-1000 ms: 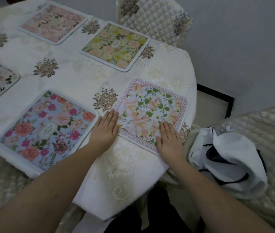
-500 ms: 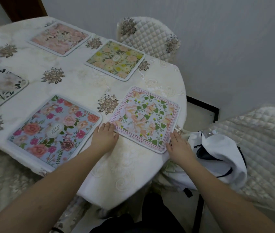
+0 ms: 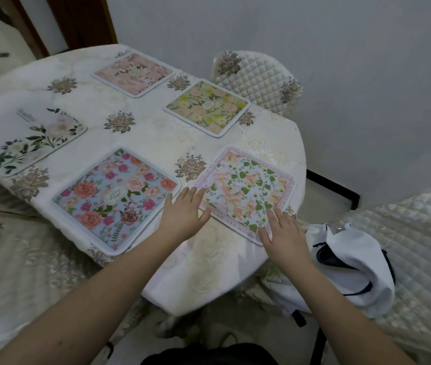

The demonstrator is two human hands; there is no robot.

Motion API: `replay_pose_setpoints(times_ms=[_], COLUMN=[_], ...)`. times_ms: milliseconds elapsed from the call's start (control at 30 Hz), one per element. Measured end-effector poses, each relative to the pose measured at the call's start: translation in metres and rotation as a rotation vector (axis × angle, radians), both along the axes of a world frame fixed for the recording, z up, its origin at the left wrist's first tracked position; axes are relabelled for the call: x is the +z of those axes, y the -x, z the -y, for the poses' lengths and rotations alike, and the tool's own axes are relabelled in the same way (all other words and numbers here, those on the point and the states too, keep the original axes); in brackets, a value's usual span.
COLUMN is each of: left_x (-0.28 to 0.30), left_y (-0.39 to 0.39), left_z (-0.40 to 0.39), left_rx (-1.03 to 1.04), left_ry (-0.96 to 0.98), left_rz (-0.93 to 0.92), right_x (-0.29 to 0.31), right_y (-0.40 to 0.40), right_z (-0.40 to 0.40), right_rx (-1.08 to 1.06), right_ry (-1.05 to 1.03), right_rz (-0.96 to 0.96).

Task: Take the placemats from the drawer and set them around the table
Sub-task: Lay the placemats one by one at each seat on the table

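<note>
Judging the pink-bordered placemat (image 3: 246, 196) at the table's (image 3: 140, 143) near corner thin, light and floppy, I kept my left hand (image 3: 182, 217) and right hand (image 3: 284, 231) flat-fingered, grasping nothing; I'd lift it by its edges.

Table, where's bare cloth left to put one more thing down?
Most room: the centre strip between the white mat, blue mat and yellow mat. Also the near edge below both hands. Crowded: the gap between blue mat and green mat.
</note>
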State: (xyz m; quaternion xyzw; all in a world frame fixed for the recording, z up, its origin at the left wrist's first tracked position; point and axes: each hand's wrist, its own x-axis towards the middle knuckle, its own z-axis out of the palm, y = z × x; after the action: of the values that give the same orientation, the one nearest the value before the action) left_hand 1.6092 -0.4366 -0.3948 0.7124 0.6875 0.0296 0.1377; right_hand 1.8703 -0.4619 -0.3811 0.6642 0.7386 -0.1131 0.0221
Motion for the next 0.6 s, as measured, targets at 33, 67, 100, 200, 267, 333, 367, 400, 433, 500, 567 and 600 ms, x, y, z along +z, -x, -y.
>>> replay_pose_setpoints(times_ms=[33, 67, 100, 200, 267, 333, 367, 400, 433, 500, 567, 600], left_x=[0.005, 0.01, 0.015, 0.033, 0.045, 0.055, 0.06, 0.064, 0.068, 0.075, 0.082, 0.084], left_y=[0.003, 0.006, 0.008, 0.01, 0.007, 0.003, 0.002, 0.002, 0.002, 0.005, 0.009, 0.013], left_z=[0.003, 0.005, 0.008, 0.019, 0.026, 0.032, 0.035, 0.038, 0.041, 0.049, 0.06, 0.066], left_rx=[0.003, 0.008, 0.014, 0.042, 0.057, 0.072, 0.08, 0.092, 0.11, 0.152, 0.195, 0.215], left_ry=[0.0, -0.001, -0.007, -0.048, -0.071, -0.075, -0.079, -0.084, -0.09, -0.094, -0.085, -0.075], left_rz=[-0.008, -0.021, -0.036, -0.07, -0.069, -0.079, -0.09, -0.1, -0.11, -0.133, -0.154, -0.158], right_x=[0.002, 0.003, 0.005, 0.013, 0.019, 0.027, 0.03, 0.033, 0.037, 0.043, 0.05, 0.052], right_y=[0.002, 0.004, 0.006, 0.01, 0.01, 0.011, 0.012, 0.012, 0.014, 0.019, 0.027, 0.031], right_z=[0.0, 0.0, 0.0, -0.002, -0.005, -0.006, -0.007, -0.008, -0.009, -0.01, -0.009, -0.008], right_rx=[0.017, 0.032, 0.044, 0.085, 0.116, 0.138, 0.148, 0.158, 0.168, 0.188, 0.219, 0.233], right_ry=[-0.007, -0.018, -0.032, -0.046, -0.043, -0.089, -0.112, -0.127, -0.136, -0.151, -0.164, -0.166], right_rz=[0.005, 0.008, 0.004, 0.003, 0.005, -0.011, -0.016, -0.019, -0.022, -0.032, -0.042, -0.043])
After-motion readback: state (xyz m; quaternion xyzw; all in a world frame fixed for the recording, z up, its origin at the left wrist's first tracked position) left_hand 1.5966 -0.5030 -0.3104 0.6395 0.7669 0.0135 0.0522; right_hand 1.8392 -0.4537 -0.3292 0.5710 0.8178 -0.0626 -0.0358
